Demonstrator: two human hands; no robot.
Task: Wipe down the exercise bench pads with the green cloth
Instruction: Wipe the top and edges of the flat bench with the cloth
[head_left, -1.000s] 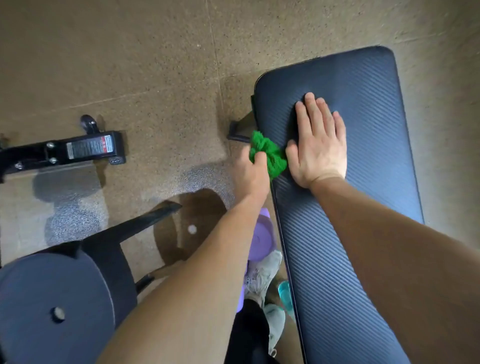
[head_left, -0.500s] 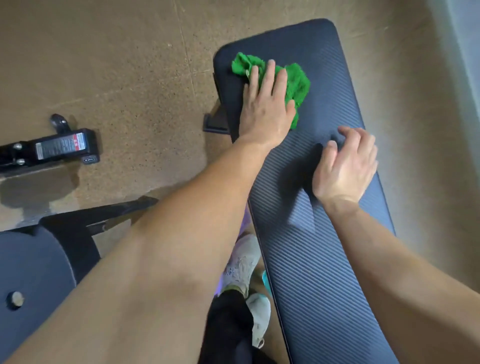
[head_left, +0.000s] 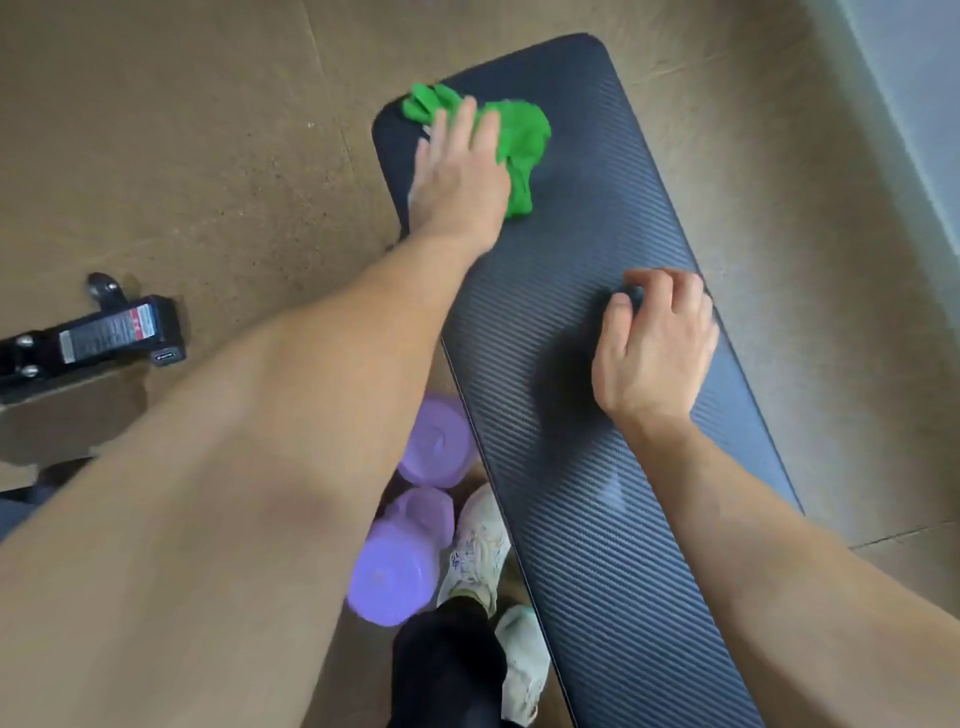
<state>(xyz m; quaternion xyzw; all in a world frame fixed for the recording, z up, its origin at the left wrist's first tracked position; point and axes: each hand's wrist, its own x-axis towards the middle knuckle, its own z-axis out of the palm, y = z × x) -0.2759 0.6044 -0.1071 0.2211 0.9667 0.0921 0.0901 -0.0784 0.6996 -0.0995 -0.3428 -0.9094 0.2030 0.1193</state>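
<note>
Tan speckled gym floor (head_left: 208, 156) on every side, with a pale strip of wall (head_left: 914, 78) at the upper right. Running slantwise across that floor, far end toward the top, near end off the bottom right: dark ribbed bench pad (head_left: 597, 467).

On the pad's far end, close to its far left corner: green cloth (head_left: 522, 137), bunched and crumpled, spreading from that corner toward the middle of the pad's width. Pressed flat on top of it: left hand (head_left: 460, 176), palm down, fingers straight and close together, none of them curled round the fabric, all a little blurred. Green folds showing beyond the fingertips and to the right of the hand.

Farther along the pad toward the near end, close to its right edge and well apart from the cloth: right hand (head_left: 654, 353), knuckles up, fingers curled under, fingertips and thumb touching the ribbed surface, holding nothing. Faint pale patch on the pad just below that wrist.

On the floor along the pad's left edge: purple dumbbells (head_left: 436, 447), partly hidden by the left forearm. Just beside them, against the pad's edge: white shoe (head_left: 478, 551) below a black trouser leg (head_left: 447, 670).

Well off to the left: black equipment base (head_left: 104, 332) with a label sticker.
</note>
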